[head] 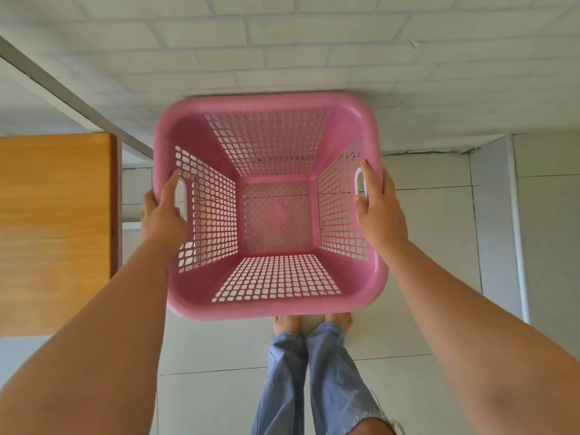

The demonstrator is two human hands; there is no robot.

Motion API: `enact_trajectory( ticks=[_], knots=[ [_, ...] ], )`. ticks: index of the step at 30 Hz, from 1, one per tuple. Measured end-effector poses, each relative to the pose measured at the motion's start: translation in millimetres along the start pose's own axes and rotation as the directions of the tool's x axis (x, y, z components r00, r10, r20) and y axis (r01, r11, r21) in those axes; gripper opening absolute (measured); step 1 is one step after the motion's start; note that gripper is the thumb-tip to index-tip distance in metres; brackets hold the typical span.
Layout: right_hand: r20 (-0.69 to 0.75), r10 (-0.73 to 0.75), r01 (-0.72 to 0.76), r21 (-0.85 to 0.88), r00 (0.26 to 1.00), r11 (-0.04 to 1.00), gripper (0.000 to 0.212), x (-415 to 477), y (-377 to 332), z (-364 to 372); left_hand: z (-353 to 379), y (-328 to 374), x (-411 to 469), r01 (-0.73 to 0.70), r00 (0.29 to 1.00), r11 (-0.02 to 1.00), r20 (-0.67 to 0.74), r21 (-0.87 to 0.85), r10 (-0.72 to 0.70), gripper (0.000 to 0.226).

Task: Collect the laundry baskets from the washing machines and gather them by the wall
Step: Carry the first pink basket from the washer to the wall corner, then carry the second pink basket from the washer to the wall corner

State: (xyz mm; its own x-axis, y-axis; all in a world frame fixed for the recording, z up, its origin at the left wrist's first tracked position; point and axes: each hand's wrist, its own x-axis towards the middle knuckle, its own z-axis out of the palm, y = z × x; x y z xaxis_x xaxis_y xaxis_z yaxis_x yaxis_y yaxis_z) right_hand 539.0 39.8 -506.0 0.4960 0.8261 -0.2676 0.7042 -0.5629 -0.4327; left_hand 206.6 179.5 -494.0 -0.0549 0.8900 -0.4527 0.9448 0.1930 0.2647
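Head view: pink basket (270, 306) held upright, mouth up, roughly square, far rim against the white brick wall (282, 42). Left hand (163, 218) and right hand (381, 211) clasped on the side handles. Wooden table (53, 230) just left.

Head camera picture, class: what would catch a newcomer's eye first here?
The empty pink laundry basket fills the centre, seen from above, gripped at its side handles by the left hand and right hand. Its far rim is close to the white brick wall; a wooden table sits left.
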Motion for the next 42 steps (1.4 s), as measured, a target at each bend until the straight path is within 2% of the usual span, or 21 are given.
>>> enact_trajectory(
  ticks=[2,6,9,13,22,29,33,37,42],
  knots=[
    [0.014,0.012,-0.012,-0.034,1.000,0.999,0.060,-3.6,-1.6,-2.5,-1.6,2.8,0.6,0.015,1.000,0.999,0.025,0.035,-0.016,0.082],
    [0.031,0.009,-0.005,-0.129,0.999,0.992,0.063,-22.8,-2.7,-8.6,-8.9,19.4,-6.7,-0.005,1.000,0.994,0.019,0.106,0.003,0.077],
    [0.060,0.001,0.009,-0.164,0.998,0.986,0.064,-48.5,-2.2,-21.0,-15.4,36.3,-29.4,-0.109,0.994,0.987,0.035,0.117,0.105,0.077],
    [0.093,-0.007,0.025,-0.192,0.996,0.981,0.061,-88.6,-7.9,-52.0,-25.6,56.0,-73.7,-0.269,0.963,0.938,0.071,0.217,0.259,0.076],
    [0.065,0.170,-0.157,-0.171,0.983,0.973,0.059,-197.8,-4.2,-142.7,-67.3,116.8,-188.6,-0.533,0.846,0.798,0.209,0.281,0.491,0.069],
    [0.004,0.389,-0.387,-0.093,0.921,0.918,0.060,-295.5,28.7,-189.2,-72.7,161.3,-263.0,-0.737,0.676,0.594,0.349,0.323,0.649,0.064],
    [-0.048,0.497,-0.498,-0.014,0.866,0.867,0.058,-356.9,55.7,-206.8,-60.2,188.5,-314.1,-0.831,0.554,0.439,0.442,0.341,0.705,0.059],
    [-0.102,0.597,-0.593,0.065,0.796,0.802,0.057,-425.3,90.5,-222.8,-33.4,211.6,-373.0,-0.901,0.426,0.307,0.493,0.307,0.758,0.057],
    [-0.143,0.693,-0.679,0.139,0.707,0.721,0.056,-526.5,134.8,-231.3,0.7,229.8,-475.6,-0.946,0.311,0.197,0.553,0.257,0.773,0.059]
  ],
)
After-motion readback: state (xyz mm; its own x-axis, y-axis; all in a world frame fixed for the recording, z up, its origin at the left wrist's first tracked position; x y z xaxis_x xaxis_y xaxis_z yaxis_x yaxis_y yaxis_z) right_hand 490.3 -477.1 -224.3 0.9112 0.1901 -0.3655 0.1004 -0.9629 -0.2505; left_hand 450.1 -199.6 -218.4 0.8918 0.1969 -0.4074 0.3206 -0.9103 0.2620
